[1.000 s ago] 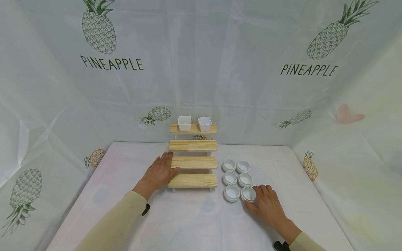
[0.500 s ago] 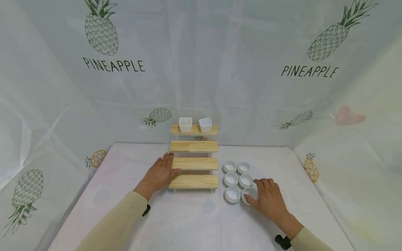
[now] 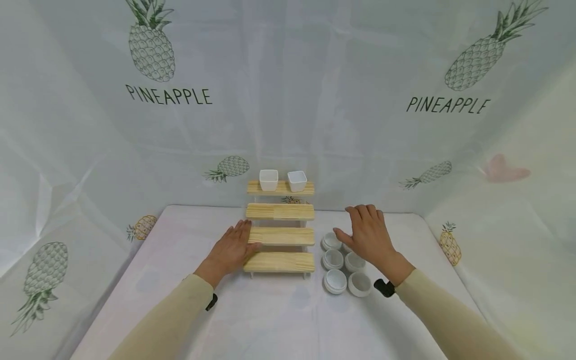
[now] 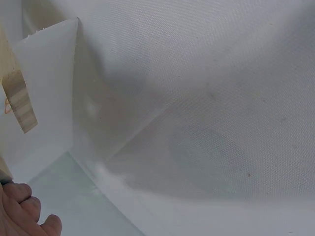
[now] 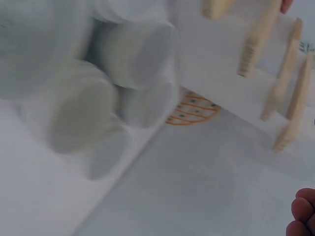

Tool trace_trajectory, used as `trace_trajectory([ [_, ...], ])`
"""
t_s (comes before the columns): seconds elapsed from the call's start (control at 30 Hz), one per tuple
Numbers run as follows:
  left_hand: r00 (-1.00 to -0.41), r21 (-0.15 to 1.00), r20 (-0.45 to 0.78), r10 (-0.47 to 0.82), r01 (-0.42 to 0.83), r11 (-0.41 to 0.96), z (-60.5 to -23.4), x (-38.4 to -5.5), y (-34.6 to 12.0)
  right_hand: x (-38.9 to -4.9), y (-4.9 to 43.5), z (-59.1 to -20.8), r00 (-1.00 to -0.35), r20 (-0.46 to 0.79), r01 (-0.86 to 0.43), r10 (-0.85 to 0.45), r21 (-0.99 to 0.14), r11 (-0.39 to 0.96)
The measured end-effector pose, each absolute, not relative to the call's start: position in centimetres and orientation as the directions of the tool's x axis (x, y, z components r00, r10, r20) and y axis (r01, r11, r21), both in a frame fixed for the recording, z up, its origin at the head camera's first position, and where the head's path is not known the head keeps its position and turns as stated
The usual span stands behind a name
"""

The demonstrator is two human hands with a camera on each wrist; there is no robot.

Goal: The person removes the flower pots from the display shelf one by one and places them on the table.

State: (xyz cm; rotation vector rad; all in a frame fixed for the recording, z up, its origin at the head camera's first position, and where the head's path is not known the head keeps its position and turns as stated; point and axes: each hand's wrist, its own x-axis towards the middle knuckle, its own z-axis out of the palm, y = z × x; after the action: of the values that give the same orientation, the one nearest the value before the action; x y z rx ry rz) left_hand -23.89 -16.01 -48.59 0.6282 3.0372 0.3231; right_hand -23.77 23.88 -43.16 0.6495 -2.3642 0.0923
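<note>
My left hand (image 3: 231, 248) rests against the left side of a wooden tiered stand (image 3: 281, 236), fingers straight, the thumb lying over the gap between its lower boards. Two square white cups (image 3: 269, 180) sit on its top board. To the stand's right, several round white cups (image 3: 335, 281) are grouped in two columns. My right hand (image 3: 370, 237) hovers over the far end of that group, fingers loosely bent and thumb apart, with nothing visible in it. It partly hides the far right round cup. In the right wrist view the round cups (image 5: 81, 108) look blurred.
A white cloth covers the table (image 3: 252, 320). Behind it stands a white curtain (image 3: 306, 100) printed with pineapples, and similar sheets flank both sides. The stand's back lies close to the curtain.
My right hand has let go of the near right round cup and moved up and away, over the far cups. My left hand has stayed at the stand. The whole view has shifted slightly.
</note>
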Motion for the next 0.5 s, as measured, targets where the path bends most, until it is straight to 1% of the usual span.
trace_trajectory([
  [0.13, -0.916, 0.217, 0.018, 0.4, 0.394, 0.893, -48.3, -23.7, -16.0, -26.1, 22.0, -40.3, -0.609, 0.638, -0.502, -0.471, 0.15, 0.852],
  [0.23, -0.918, 0.217, 0.012, 0.396, 0.389, 0.896, -48.3, -23.7, -16.0, -27.7, 20.6, -38.5, -0.599, 0.63, -0.514, -0.494, 0.171, 0.841],
  [0.33, -0.92, 0.212, 0.019, 0.391, 0.386, 0.898, -48.5, -23.8, -16.0, -29.1, 19.2, -37.0, -0.613, 0.601, -0.513, -0.513, 0.192, 0.837],
  [0.5, -0.924, 0.213, 0.011, 0.381, 0.375, 0.902, -48.5, -23.8, -16.0, -31.0, 17.5, -35.5, -0.657, 0.521, -0.523, -0.544, 0.205, 0.828],
])
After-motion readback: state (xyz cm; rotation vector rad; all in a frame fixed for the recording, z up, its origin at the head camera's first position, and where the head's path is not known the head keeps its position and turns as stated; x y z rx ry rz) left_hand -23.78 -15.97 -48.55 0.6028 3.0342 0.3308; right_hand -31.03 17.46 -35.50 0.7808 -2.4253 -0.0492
